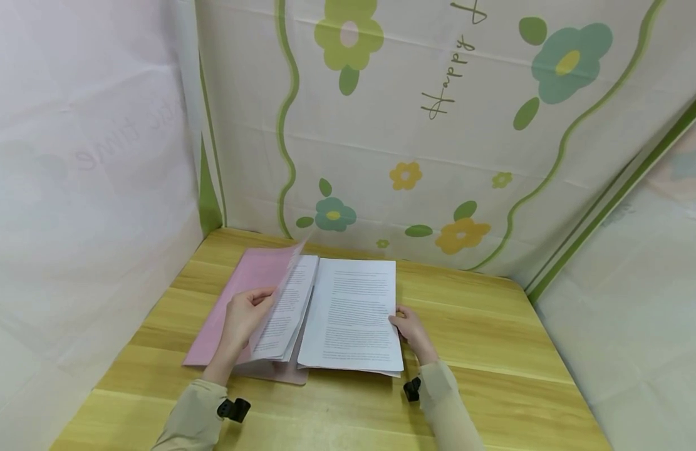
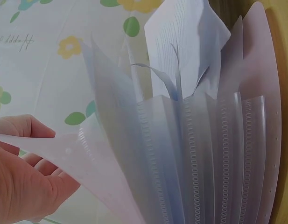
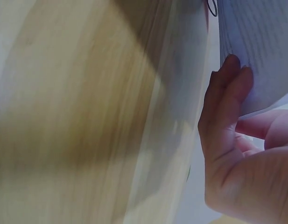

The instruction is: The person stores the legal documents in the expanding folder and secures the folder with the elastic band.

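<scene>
A pink folder (image 1: 260, 269) lies on the left half of the wooden table. Pinched between the thumb and fingers of my left hand (image 1: 242, 319), its cover is lifted. Several clear plastic pockets (image 2: 195, 154) fan out inside, and printed sheets stick out of them in the left wrist view. My right hand (image 1: 412, 332) grips the right edge of a stack of printed paper (image 1: 353, 313), thumb on one face and fingers on the other. This stack is beside the folder, overlapping its right side. Whether its left edge is inside a pocket cannot be seen.
The wooden table (image 1: 483, 351) extends to the right of the paper and towards me. A flower-printed cloth (image 1: 370, 138) hangs behind the table, with pale cloth walls on the left and right. Each wrist wears a black band-mounted device (image 1: 233, 410).
</scene>
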Available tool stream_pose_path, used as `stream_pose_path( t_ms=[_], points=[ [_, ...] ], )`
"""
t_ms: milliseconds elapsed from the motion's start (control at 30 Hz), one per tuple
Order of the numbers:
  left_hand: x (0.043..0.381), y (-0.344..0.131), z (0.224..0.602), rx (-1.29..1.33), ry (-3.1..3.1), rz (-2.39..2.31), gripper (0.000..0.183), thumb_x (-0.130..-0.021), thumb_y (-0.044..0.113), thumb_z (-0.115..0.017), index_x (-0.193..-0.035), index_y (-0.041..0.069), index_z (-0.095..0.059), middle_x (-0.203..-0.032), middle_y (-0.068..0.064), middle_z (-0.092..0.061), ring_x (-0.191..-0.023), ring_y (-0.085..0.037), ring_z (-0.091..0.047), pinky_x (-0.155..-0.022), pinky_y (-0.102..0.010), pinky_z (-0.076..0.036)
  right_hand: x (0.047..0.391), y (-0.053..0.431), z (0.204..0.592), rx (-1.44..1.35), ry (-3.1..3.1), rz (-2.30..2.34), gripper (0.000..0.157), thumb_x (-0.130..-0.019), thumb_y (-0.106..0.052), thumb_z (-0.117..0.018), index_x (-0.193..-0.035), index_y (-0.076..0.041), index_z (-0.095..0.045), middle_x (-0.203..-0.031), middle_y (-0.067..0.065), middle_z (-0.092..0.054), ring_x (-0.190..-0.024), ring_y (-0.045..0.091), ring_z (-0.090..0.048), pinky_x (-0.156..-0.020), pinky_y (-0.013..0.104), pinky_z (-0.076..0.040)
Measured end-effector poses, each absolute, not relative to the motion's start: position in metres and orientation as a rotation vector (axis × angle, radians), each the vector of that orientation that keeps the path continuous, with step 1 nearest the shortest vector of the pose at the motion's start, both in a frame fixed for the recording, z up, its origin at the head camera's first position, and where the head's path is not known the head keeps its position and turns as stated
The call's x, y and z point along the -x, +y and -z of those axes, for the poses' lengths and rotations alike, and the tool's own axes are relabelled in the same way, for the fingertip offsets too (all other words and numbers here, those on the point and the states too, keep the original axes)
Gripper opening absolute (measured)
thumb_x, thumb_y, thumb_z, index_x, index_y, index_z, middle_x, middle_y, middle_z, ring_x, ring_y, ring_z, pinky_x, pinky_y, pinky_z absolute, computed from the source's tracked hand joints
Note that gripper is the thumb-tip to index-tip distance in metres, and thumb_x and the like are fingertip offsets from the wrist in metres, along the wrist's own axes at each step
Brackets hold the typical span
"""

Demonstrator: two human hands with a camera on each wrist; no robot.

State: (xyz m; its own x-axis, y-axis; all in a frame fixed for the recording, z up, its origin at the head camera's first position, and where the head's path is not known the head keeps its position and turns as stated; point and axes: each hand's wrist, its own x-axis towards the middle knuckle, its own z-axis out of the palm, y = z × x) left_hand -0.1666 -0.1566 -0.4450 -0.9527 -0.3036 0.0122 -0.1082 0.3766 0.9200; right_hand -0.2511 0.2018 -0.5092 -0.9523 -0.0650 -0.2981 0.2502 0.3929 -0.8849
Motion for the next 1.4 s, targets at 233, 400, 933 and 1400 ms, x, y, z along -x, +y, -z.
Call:
stream_pose_path(
  t_ms=[233, 400, 933, 1400],
  points=[
    [0.166, -0.157, 0.445, -0.356, -2.456, 1.610, 0.029, -0.093, 0.020, -0.063, -0.116, 0.006, -0.073, -0.106, -0.014, -0.077, -0.084, -0.004, -0.066, -0.068, -0.013, -0.047, 0.253, 0.204, 0.512, -0.169, 2.389, 1.580, 0.035, -0.099, -0.010, -0.051, -0.132, 0.001, -0.057, -0.072, 0.003, -0.068, -0.044, 0.008, -0.030, -0.046, 0.024, -0.029],
    [0.166, -0.157, 0.445, -0.354, -2.455, 1.617, 0.029, -0.093, 0.018, -0.062, -0.117, 0.006, -0.073, -0.107, -0.015, -0.076, -0.087, -0.006, -0.067, -0.069, -0.013, -0.047, 0.253, 0.201, 0.514, -0.183, 2.381, 1.585, 0.034, -0.100, -0.010, -0.051, -0.132, 0.000, -0.058, -0.073, 0.002, -0.068, -0.045, 0.007, -0.033, -0.047, 0.023, -0.030],
    [0.166, -0.158, 0.445, -0.359, -2.452, 1.618, 0.029, -0.092, 0.018, -0.061, -0.116, 0.006, -0.074, -0.107, -0.015, -0.076, -0.084, -0.005, -0.066, -0.067, -0.013, -0.047, 0.255, 0.196, 0.508, -0.196, 2.327, 1.631, 0.036, -0.100, -0.010, -0.051, -0.134, 0.001, -0.056, -0.075, 0.003, -0.069, -0.046, 0.008, -0.037, -0.048, 0.023, -0.031],
    [0.166, -0.157, 0.446, -0.353, -2.462, 1.621, 0.030, -0.093, 0.017, -0.061, -0.117, 0.004, -0.073, -0.107, -0.016, -0.076, -0.086, -0.010, -0.068, -0.067, -0.013, -0.047, 0.254, 0.191, 0.511, -0.188, 2.367, 1.599, 0.034, -0.100, -0.013, -0.052, -0.132, -0.003, -0.059, -0.082, 0.006, -0.072, -0.049, 0.010, -0.038, -0.049, 0.025, -0.032]
  ],
)
